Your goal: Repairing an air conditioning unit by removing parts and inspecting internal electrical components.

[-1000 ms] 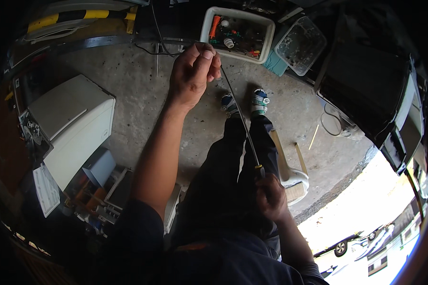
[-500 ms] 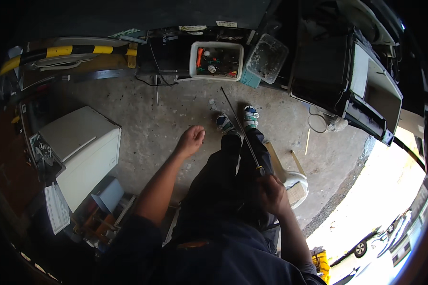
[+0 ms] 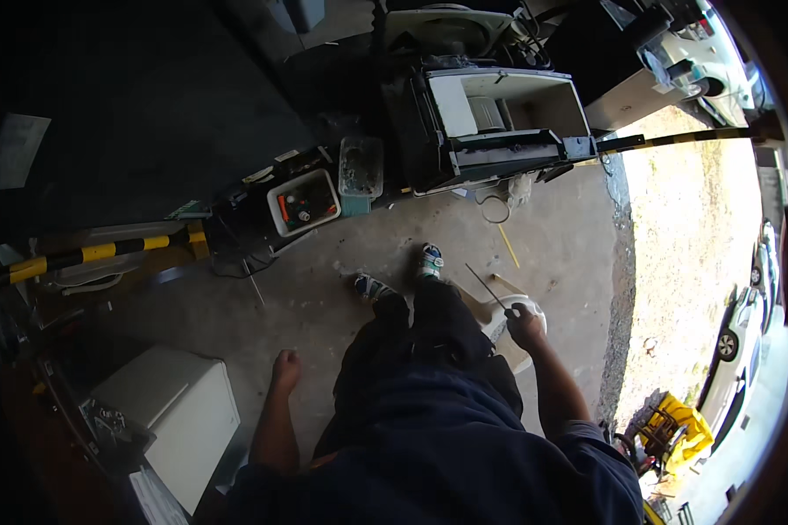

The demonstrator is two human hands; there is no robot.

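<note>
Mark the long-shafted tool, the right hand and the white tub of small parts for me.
Long-shafted tool (image 3: 487,288): head view, middle of the shaft.
Right hand (image 3: 524,325): head view, middle of the hand.
White tub (image 3: 312,225): head view, lower rim.

Our bare left hand (image 3: 286,371) curls into a fist, the left forearm (image 3: 276,427) pointing forward. Our bare right hand (image 3: 525,326) grips, the right forearm (image 3: 559,382) slanting inward.

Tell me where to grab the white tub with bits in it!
I'd probably grip the white tub by the rim at its short ends, from the side nearest the sandals: it is open and rectangular, a long edge faces them, and a clear tub stands beside it. Keep it level; small parts lie inside. First, free the right hand of its thin rod.
</note>
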